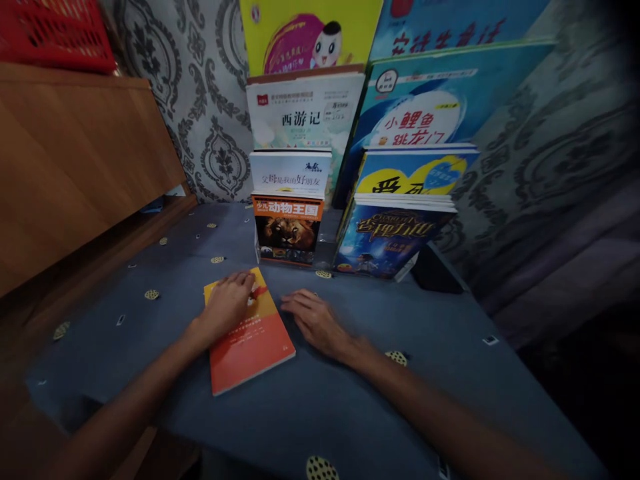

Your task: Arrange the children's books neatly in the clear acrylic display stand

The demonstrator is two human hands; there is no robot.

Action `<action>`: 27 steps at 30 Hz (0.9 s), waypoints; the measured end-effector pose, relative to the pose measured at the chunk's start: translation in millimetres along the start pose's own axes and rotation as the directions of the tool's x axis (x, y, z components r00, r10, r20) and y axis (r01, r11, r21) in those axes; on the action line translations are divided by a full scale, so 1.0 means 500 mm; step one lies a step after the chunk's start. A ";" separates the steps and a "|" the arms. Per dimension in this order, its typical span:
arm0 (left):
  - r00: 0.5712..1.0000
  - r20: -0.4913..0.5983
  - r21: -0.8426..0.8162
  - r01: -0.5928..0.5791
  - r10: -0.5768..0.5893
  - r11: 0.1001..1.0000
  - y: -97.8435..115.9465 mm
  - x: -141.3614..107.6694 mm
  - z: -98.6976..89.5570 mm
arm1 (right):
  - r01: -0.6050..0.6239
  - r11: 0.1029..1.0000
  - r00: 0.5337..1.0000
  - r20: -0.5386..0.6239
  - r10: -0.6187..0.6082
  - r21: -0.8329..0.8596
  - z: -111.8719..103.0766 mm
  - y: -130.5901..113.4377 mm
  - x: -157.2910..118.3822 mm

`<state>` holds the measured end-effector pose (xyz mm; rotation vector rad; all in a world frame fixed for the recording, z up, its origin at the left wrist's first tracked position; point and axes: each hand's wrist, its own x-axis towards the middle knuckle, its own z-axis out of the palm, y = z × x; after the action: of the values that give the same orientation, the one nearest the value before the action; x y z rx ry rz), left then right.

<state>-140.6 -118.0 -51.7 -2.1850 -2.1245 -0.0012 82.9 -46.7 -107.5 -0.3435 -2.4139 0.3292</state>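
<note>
An orange-red and yellow book [253, 353] lies flat on the grey cloth-covered table [370, 420], slightly turned. Across its upper left part rests my left hand [229, 301], palm down, fingers over the yellow area of the cover. My right hand [317, 325] is just right of the book, low over the cloth, fingers extended and slightly curved, with nothing seen in it. Behind the hands, books stand in two stepped columns: a lion-cover book [287, 233] at the front left and a dark blue book [383, 240] at the front right.
Taller books rise behind, including a white-green one [300, 123] and a teal one [425, 107]. A dark flat object [437, 270] lies right of the books. At the left are a wooden cabinet [80, 160] and a red basket [55, 40]. Patterned fabric hangs behind.
</note>
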 end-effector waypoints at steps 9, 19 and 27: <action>0.972 -0.222 -0.305 0.003 -0.074 0.952 -0.096 0.025 0.068 | -0.044 0.991 0.997 0.064 0.036 0.124 0.000 -0.020 0.031; 0.958 -0.278 -0.427 -0.061 -0.067 0.902 -0.115 0.038 0.089 | -0.160 0.974 0.953 0.283 0.110 0.159 0.035 0.011 0.115; 0.971 -0.237 -0.483 -0.116 -0.002 0.868 -0.106 0.041 0.070 | -0.238 0.968 0.909 0.368 0.193 0.081 0.026 0.000 0.119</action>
<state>-194.9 -93.9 -81.6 -2.3477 -2.0913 -0.8458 29.9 -29.3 -82.4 -0.5366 -2.6979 0.6927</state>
